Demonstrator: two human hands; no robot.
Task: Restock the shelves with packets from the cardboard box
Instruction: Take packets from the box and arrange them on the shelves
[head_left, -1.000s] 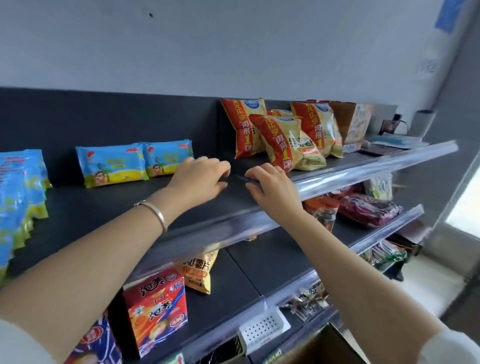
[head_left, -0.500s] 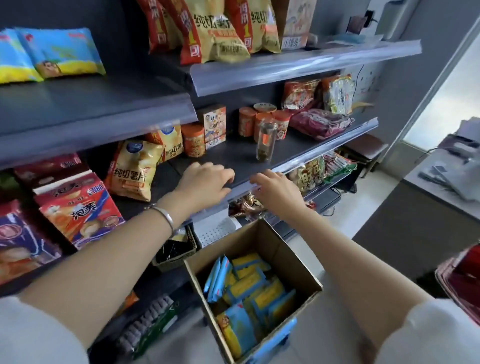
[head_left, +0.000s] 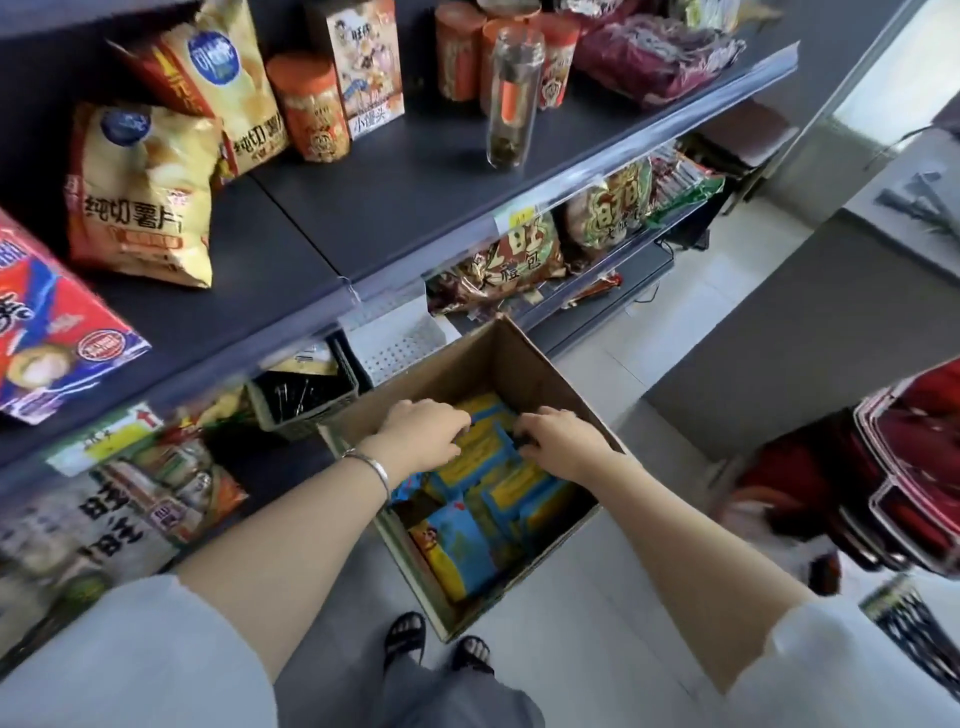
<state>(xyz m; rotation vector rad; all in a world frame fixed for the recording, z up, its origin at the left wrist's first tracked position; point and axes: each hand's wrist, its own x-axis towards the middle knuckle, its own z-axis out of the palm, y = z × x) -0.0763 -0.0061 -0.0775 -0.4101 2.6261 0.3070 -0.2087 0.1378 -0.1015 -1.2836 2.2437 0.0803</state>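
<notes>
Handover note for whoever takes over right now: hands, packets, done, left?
Left hand: inside the cardboard box, fingers curled down on the blue-and-yellow packets; a firm grip cannot be confirmed.
Right hand: also in the box, fingers on the same packets, grip equally unclear.
Box: sits below the shelves, in front of the person, still well stocked with packets.
Done: nothing lifted out at this moment.
Left: lift a batch and place it on a shelf, then repeat until the box is empty.
</notes>
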